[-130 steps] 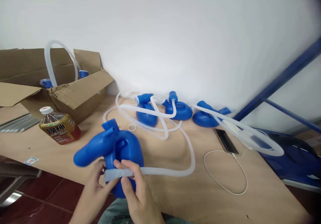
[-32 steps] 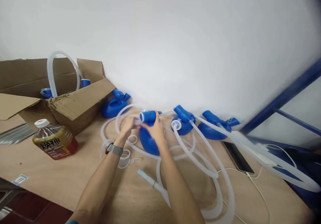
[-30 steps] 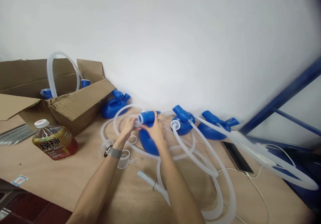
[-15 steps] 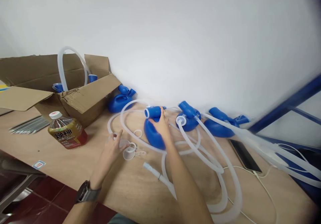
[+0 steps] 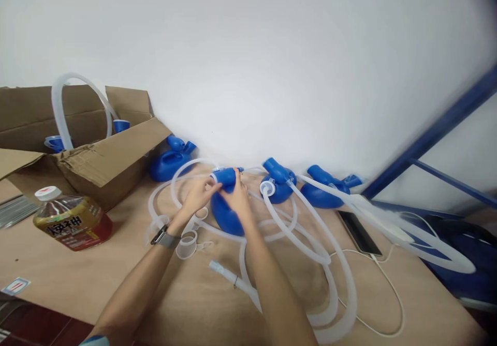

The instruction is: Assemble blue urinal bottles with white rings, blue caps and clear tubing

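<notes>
A blue plastic urinal bottle (image 5: 225, 216) with a wide neck stands on the table in front of me. My right hand (image 5: 237, 198) is wrapped round its neck from the right. At the neck's open mouth, the fingers of my left hand (image 5: 200, 195) are closed and touch the rim; whatever they pinch is hidden. Below my left wrist lie a clear plastic cap (image 5: 186, 247) with a strap and a white ring (image 5: 202, 213). A translucent hose (image 5: 233, 279) ends on the wood close to my right forearm.
More blue urinal bottles with hoses stand along the wall, such as one bottle (image 5: 279, 183) at right. An open cardboard box (image 5: 116, 149) and a drink bottle (image 5: 73, 222) are at left. A phone (image 5: 359, 232) on a cable lies right, near a blue metal frame (image 5: 435, 123).
My left hand has moved up from the clear caps to the mouth of the urinal bottle. My right hand keeps its hold on the neck. The view has turned slightly right.
</notes>
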Demonstrator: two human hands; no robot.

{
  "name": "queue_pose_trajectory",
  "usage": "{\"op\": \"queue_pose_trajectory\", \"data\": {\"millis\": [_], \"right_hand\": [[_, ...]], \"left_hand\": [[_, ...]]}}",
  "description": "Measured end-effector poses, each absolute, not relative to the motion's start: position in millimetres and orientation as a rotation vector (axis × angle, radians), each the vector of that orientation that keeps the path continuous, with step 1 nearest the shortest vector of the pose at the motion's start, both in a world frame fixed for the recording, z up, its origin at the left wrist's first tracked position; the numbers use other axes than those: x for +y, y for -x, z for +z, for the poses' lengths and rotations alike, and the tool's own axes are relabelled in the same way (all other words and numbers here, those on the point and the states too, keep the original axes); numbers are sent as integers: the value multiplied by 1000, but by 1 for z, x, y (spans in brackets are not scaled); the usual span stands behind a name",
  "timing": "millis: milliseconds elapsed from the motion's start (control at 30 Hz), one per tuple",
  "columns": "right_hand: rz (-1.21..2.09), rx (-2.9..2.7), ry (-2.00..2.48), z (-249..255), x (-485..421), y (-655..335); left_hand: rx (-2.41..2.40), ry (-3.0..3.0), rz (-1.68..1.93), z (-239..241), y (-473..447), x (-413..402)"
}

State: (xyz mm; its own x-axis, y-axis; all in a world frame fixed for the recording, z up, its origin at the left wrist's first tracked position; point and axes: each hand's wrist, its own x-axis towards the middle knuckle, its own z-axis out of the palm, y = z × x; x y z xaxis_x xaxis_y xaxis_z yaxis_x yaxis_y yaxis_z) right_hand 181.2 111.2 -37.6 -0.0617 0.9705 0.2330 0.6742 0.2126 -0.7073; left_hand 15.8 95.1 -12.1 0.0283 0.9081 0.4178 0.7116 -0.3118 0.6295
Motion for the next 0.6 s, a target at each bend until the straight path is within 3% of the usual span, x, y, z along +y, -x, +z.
{"op": "queue_pose_trajectory", "data": {"millis": [333, 467, 600], "right_hand": [[611, -1817, 1542, -28, 108, -179], [608, -1812, 1559, -29, 110, -181], [632, -1816, 1519, -31, 110, -183]], "left_hand": [[1514, -2074, 885, 11, 19, 82], [1476, -2075, 548, -6, 44, 39], [1822, -2058, 292, -35, 59, -4]]}}
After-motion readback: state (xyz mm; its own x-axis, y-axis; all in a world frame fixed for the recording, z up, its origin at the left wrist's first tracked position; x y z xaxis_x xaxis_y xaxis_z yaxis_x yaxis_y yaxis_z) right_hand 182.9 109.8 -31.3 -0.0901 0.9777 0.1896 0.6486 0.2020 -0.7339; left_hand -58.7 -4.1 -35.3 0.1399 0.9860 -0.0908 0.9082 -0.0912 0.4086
